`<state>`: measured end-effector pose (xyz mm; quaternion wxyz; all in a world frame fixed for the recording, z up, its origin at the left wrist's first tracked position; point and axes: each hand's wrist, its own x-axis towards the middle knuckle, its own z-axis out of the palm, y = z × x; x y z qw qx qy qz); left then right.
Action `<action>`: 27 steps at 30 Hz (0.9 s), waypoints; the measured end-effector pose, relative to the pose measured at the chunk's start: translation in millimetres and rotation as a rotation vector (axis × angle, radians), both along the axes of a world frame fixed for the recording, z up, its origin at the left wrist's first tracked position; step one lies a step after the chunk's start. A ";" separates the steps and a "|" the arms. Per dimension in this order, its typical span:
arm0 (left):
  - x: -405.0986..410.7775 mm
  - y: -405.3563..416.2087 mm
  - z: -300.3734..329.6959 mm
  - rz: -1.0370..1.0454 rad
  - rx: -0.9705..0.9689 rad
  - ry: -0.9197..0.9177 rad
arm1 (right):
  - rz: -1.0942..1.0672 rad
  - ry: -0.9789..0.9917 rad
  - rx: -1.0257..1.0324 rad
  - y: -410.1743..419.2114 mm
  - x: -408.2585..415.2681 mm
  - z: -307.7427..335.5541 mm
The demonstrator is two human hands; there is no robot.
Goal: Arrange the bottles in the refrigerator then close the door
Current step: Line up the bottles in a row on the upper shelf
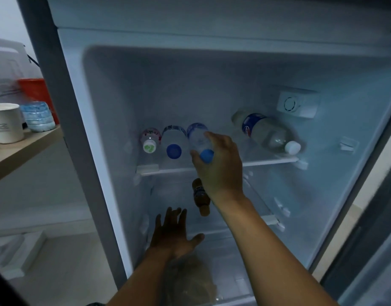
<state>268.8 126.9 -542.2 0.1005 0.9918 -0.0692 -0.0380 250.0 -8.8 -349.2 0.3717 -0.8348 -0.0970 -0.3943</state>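
Note:
The refrigerator stands open in front of me. On its upper shelf [269,161] stand three small bottles in a row: one with a white-green cap [150,142], one with a blue cap [173,143], and a third blue-capped bottle [197,138] that my right hand [218,164] grips near the cap. A larger bottle with a white cap and blue label [267,132] lies tilted on the right of that shelf. On the shelf below lies a small brown bottle [200,196]. My left hand [174,235] hovers flat with fingers spread just left of the brown bottle, holding nothing.
A bag with something brown [190,281] sits low in the refrigerator under my left forearm. A white control box [297,104] is on the back wall. Left of the refrigerator, a wooden counter [20,155] carries a white paper cup [7,122], a blue-white bottle base [37,117] and an orange container [34,89].

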 end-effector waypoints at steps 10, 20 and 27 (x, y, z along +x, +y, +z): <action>3.1 1.2 -4.6 0.010 0.002 -0.033 | 0.028 0.061 -0.200 -1.9 23.4 -4.5; 2.9 0.2 -4.2 0.003 -0.006 -0.034 | -0.030 -0.209 0.138 -32.7 -13.8 -102.5; 2.1 1.5 -5.0 0.002 -0.011 -0.051 | -0.121 0.567 -0.157 -46.9 0.1 -157.5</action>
